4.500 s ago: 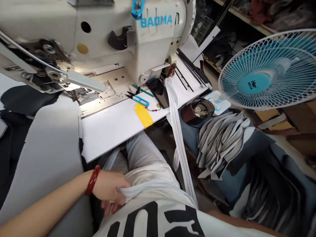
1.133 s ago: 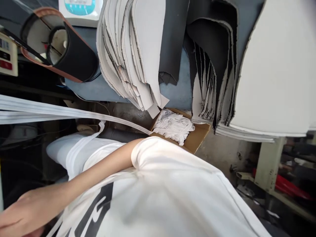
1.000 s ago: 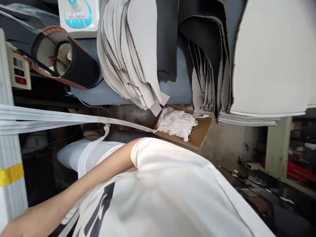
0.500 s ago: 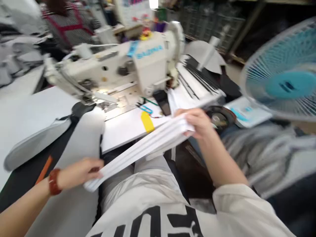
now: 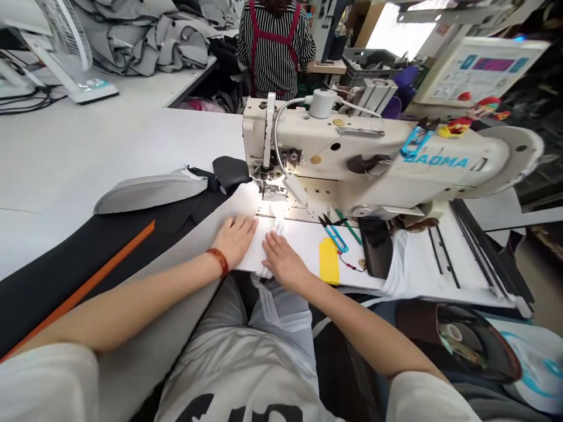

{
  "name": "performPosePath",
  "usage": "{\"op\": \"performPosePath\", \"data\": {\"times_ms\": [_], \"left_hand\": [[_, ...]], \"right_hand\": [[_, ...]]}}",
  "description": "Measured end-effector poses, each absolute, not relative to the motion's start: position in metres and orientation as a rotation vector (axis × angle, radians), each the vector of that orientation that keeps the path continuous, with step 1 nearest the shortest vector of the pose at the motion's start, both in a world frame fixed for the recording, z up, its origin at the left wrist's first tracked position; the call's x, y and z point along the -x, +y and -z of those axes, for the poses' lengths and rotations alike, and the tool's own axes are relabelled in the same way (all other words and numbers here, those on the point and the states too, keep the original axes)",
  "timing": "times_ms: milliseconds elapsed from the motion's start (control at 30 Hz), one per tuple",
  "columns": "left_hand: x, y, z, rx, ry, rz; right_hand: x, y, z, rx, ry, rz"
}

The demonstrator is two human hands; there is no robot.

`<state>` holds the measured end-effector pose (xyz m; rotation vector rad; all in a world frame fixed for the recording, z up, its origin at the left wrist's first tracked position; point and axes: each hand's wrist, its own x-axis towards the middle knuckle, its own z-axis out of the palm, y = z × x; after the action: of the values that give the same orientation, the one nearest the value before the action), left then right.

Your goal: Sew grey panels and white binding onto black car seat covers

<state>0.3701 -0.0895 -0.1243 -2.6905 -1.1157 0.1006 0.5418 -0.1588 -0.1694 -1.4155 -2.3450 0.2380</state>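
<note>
The left hand (image 5: 236,239) lies flat, fingers extended, at the light-grey fabric panel's (image 5: 153,343) right edge. The right hand (image 5: 281,258), likewise flat, rests on white striped fabric tape (image 5: 280,225) lying between both hands, near the off-white metal sewing machine (image 5: 387,158).

Workshop: sewing machine (image 5: 389,146), fabric heap (image 5: 165,38)

Single head-height view, forward and down over the lap (image 5: 285,316), toward a sewing machine (image 5: 389,143) close ahead.
</note>
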Motion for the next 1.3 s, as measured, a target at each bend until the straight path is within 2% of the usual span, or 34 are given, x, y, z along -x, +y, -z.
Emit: {"op": "performPosePath", "data": {"times_ms": [100,200,300,400,567,733,833,1067,1300], "left_hand": [[-0.351,-0.098,0.119,2.628,-1.294,-0.258],[-0.352,-0.085,0.114,2.642,-1.342,-0.361],[-0.364,-0.067,0.118,2.617,-1.385,-0.301],[-0.375,-0.057,0.123,2.588,-1.448,-0.188],[-0.371,-0.062,0.119,2.578,-1.502,-0.185],[-0.351,-0.054,0.099,2.605,-1.543,-0.333],[-0.342,-0.033,0.088,2.774,-1.648,-0.285],[-0.355,-0.026,0.099,2.826,-1.821,-0.229],[-0.372,-0.019,0.068,2.757,-1.635,-0.432]], "right_hand": [[-0.550,-0.142,0.184,1.307,-2.309,-0.203],[-0.554,-0.137,0.176,1.445,-2.211,-0.119],[-0.551,-0.143,0.173,1.472,-2.221,0.021],[-0.546,-0.153,0.176,1.410,-2.293,0.013],[-0.544,-0.143,0.177,1.602,-2.265,0.058],[-0.540,-0.127,0.169,1.658,-2.334,-0.064],[-0.527,-0.123,0.165,1.672,-2.301,-0.130],[-0.505,-0.116,0.170,1.727,-2.211,-0.164],[-0.466,-0.104,0.160,1.649,-2.242,-0.432]]}}
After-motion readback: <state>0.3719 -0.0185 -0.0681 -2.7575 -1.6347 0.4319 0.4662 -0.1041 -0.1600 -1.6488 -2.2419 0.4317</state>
